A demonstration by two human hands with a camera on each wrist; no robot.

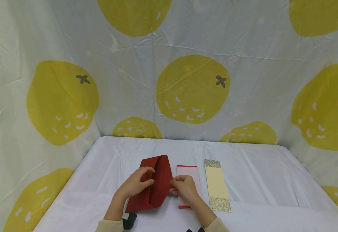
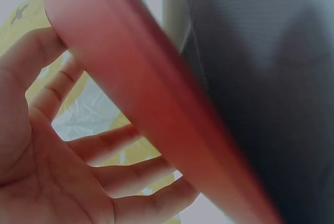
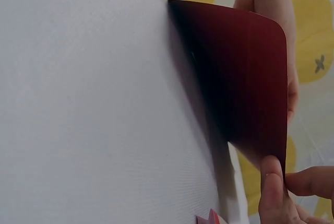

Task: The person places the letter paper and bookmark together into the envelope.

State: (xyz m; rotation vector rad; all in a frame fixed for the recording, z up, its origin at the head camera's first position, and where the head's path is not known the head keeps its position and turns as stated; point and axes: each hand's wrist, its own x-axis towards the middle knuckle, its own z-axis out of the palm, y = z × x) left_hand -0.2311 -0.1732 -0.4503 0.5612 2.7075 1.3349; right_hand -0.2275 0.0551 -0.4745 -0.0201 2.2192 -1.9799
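Note:
A red envelope with its flap lifted stands partly raised off the white cloth. My left hand is at the envelope's left part, fingers spread and bent a little near the fold. In the left wrist view its fingertips meet the red paper's edge, and some tips are hidden behind it. My right hand pinches the flap's right edge between thumb and fingers. From the right wrist view the dark red flap slants up from the cloth, held at its lower corner.
Right of the envelope lies a pale pink paper strip with red ends, partly under my right hand. Farther right lies a cream card with patterned ends. A lemon-print curtain encloses the back and sides of the white-covered table.

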